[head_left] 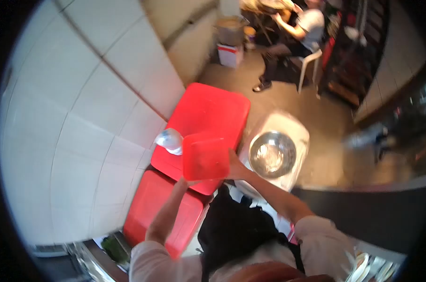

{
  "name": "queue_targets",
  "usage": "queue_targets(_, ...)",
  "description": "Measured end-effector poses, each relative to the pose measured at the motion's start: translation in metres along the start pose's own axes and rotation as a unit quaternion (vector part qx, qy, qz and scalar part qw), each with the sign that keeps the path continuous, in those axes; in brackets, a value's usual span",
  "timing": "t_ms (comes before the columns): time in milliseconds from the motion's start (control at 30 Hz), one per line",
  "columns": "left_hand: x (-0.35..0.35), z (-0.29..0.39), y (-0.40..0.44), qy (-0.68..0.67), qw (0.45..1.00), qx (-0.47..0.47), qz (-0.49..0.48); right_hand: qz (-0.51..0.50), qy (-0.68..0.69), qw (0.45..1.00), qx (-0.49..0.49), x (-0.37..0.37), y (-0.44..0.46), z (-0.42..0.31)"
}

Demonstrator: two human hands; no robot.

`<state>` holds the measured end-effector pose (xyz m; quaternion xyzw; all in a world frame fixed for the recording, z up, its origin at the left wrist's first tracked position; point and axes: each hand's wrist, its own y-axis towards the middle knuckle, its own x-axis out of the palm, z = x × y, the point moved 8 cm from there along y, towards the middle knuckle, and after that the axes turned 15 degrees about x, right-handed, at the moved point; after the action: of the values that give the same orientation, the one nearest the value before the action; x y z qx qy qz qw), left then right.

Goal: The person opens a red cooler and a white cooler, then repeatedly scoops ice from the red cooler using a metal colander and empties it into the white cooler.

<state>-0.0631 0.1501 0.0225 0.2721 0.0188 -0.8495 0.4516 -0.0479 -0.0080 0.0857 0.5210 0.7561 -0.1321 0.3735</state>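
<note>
A square, reddish plastic container (pixel 206 158) is held up in front of me, over a red table (pixel 217 105). Whether its colour is its own or partly shows through from the table, I cannot tell. My left hand (pixel 190 183) grips its near left corner, with the fingers mostly hidden beneath. On the opposite side, my right hand (pixel 236 168) holds the right edge. Just left of the container, a clear plastic bottle or bag with a bluish top (pixel 169 140) rests on the table.
A second red table (pixel 163 207) adjoins nearer me. To the right, a shiny metal bowl (pixel 272 155) sits on a pale stool or small table (pixel 300 134). White tiled wall (pixel 86 117) bounds the left. Further off, a person (pixel 300 30) sits on a white chair (pixel 310 58).
</note>
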Motion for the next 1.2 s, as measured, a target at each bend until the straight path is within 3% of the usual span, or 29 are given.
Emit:
queue_targets(33,-0.001,0.0,0.024,-0.05,0.999,0.018,-0.007,0.011,-0.041,0.999,-0.028,-0.014,0.007,-0.005)
queue_targets(67,-0.012,0.044,0.055,0.153,0.979,0.129,-0.039,0.011,0.07,0.997,0.013,-0.029,0.015,0.001)
queue_targets(100,-0.029,0.084,0.086,0.159,0.973,0.159,0.047,-0.007,0.178,0.982,0.06,-0.041,0.02,0.01)
queue_targets(167,-0.043,0.124,0.129,0.1,0.968,0.217,0.076,-0.071,0.361,0.909,0.193,-0.053,0.025,0.041)
queue_targets(267,-0.069,0.152,0.181,0.056,0.965,0.21,0.145,0.049,0.146,0.968,0.2,-0.093,0.058,0.122)
queue_targets(300,-0.071,0.14,0.197,0.087,0.955,0.215,0.185,0.029,0.062,0.949,0.309,-0.109,0.061,0.156)
queue_targets(367,-0.075,0.121,0.222,0.104,0.938,0.229,0.238,0.129,0.24,0.957,0.096,-0.177,0.088,0.009)
queue_targets(433,-0.088,0.122,0.224,0.078,0.937,0.204,0.274,0.159,0.291,0.937,0.111,-0.198,0.105,-0.003)
queue_targets(500,-0.096,0.102,0.211,0.053,0.934,0.171,0.307,0.162,0.294,0.937,0.097,-0.216,0.128,0.045)
queue_targets(567,-0.114,0.078,0.187,0.034,0.926,0.138,0.35,0.247,0.267,0.914,0.178,-0.236,0.14,0.063)
queue_targets(633,-0.141,0.078,0.129,0.095,0.901,0.117,0.408,0.274,0.286,0.906,0.15,-0.252,0.158,0.092)
queue_targets(700,-0.163,0.066,0.072,0.154,0.884,0.082,0.434,0.238,0.274,0.924,0.123,-0.257,0.176,0.08)
queue_targets(767,-0.183,0.047,-0.001,0.101,0.842,-0.003,0.53,0.263,0.241,0.921,0.158,-0.263,0.183,0.093)
queue_targets(833,-0.2,0.03,-0.069,0.188,0.783,-0.109,0.582,0.33,0.228,0.898,0.183,-0.261,0.185,0.092)
queue_targets(867,-0.204,0.023,-0.091,0.246,0.755,-0.155,0.588,0.358,0.229,0.885,0.193,-0.264,0.187,0.099)
queue_targets(900,-0.202,0.008,-0.101,0.223,0.759,-0.201,0.578,0.345,0.234,0.889,0.191,-0.265,0.19,0.106)
queue_targets(1000,-0.203,0.001,-0.077,0.288,0.803,-0.169,0.494,0.291,0.265,0.9,0.186,-0.269,0.212,0.152)
queue_targets(1067,-0.199,0.003,-0.052,0.307,0.838,-0.163,0.42,0.345,0.253,0.873,0.232,-0.274,0.212,0.192)
queue_targets(1133,-0.198,-0.001,-0.037,0.324,0.852,-0.156,0.381,0.386,0.262,0.864,0.191,-0.274,0.219,0.201)
queue_targets(1200,-0.198,-0.006,-0.032,0.331,0.859,-0.155,0.357,0.419,0.284,0.838,0.206,-0.257,0.223,0.166)
